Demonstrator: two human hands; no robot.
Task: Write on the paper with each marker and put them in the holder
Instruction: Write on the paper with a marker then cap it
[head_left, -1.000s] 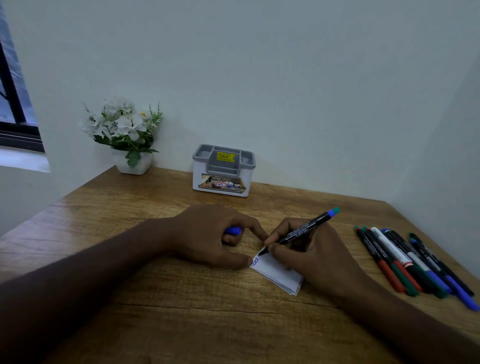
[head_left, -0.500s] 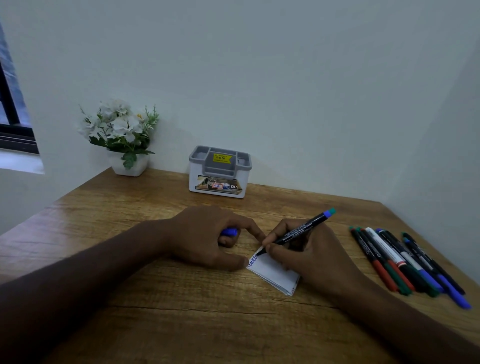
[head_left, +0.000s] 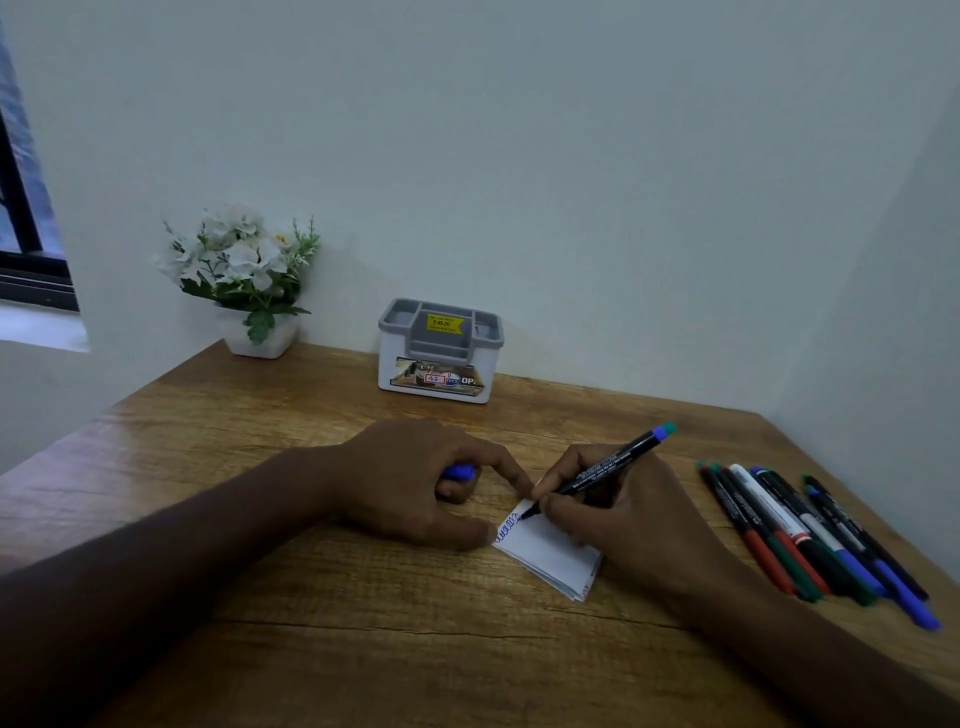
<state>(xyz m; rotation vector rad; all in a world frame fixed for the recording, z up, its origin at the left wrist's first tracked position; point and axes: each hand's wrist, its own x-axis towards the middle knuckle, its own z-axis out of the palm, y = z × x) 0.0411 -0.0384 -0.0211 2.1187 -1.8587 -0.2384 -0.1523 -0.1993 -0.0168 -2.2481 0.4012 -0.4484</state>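
Observation:
A folded white paper (head_left: 550, 553) lies on the wooden table (head_left: 311, 597), with a blue scribble along its near-left edge. My right hand (head_left: 618, 514) grips a black marker (head_left: 602, 470) with a blue end, its tip touching the paper. My left hand (head_left: 415, 483) curls around a blue marker cap (head_left: 458, 472), while its thumb and forefinger press the paper's left corner. Several markers (head_left: 800, 535) with red, green, black and blue caps lie side by side at the right. The white and grey holder (head_left: 440, 349) stands at the back by the wall.
A white pot of white flowers (head_left: 244, 275) sits in the back left corner. Walls close in behind and on the right. A window frame (head_left: 26, 244) is at the far left.
The marker tip has crept along the paper's edge, and the blue scribble has grown longer. Both hands stay in place.

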